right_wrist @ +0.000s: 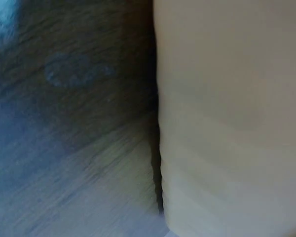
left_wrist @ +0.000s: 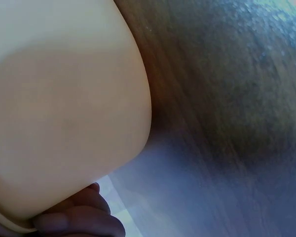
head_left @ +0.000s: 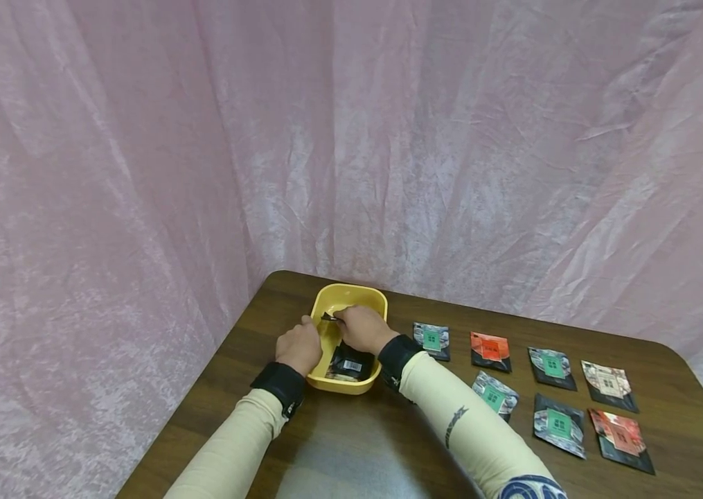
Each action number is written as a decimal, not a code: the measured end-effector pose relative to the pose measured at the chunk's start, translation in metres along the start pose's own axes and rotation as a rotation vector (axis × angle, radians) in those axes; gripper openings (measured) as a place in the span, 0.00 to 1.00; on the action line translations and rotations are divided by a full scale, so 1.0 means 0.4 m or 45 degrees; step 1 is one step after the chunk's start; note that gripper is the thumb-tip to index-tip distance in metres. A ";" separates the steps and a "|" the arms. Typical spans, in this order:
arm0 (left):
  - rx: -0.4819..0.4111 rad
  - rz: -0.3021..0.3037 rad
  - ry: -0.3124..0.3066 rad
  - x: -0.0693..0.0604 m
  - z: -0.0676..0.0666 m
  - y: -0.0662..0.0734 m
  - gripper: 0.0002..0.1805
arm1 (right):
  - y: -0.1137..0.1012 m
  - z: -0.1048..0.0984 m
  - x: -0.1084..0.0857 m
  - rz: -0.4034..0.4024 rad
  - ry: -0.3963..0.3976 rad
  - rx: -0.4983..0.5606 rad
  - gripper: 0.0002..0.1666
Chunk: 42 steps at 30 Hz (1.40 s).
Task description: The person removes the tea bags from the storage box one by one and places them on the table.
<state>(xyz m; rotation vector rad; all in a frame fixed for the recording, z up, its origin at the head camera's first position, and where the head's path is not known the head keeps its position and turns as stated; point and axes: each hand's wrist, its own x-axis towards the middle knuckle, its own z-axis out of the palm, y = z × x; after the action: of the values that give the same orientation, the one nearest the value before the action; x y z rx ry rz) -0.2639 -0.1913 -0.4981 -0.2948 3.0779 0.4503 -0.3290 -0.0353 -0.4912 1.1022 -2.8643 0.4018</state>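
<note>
A yellow plastic tub (head_left: 378, 299) stands near the table's back left corner. My left hand (head_left: 299, 346) grips its left rim; in the left wrist view, the fingers (left_wrist: 91, 219) curl at the rim beside the tub's pale outer wall (left_wrist: 74, 108). Over the tub's inside, my right hand (head_left: 363, 328) pinches a small dark packet (head_left: 329, 317), mostly hidden by the fingers. A black packet (head_left: 351, 363) with a white label lies in the tub's near end. In the right wrist view a pale blurred surface fills the right side, and the fingers do not show.
Several flat packets lie in rough rows to the right, among them a green-labelled packet (head_left: 431, 339), a red packet (head_left: 491, 350) and a cream packet (head_left: 609, 384). The brown wooden table (head_left: 351, 443) reaches back to a pink curtain (head_left: 382, 173).
</note>
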 end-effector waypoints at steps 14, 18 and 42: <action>-0.009 -0.004 -0.013 -0.001 0.008 0.016 0.12 | 0.042 -0.070 -0.125 -0.053 0.280 0.074 0.19; 0.004 -0.008 -0.025 0.000 0.005 0.019 0.13 | 0.078 -0.113 -0.194 -0.036 0.396 0.075 0.22; 0.023 0.003 -0.039 0.011 0.003 -0.002 0.15 | 0.089 -0.127 -0.629 0.035 0.401 -0.115 0.24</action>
<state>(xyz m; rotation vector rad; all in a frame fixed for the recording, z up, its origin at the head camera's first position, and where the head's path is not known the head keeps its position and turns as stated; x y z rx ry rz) -0.2680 -0.1925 -0.4997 -0.2806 3.0510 0.4229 -0.1677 0.1672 -0.4842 0.8955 -2.5956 0.4020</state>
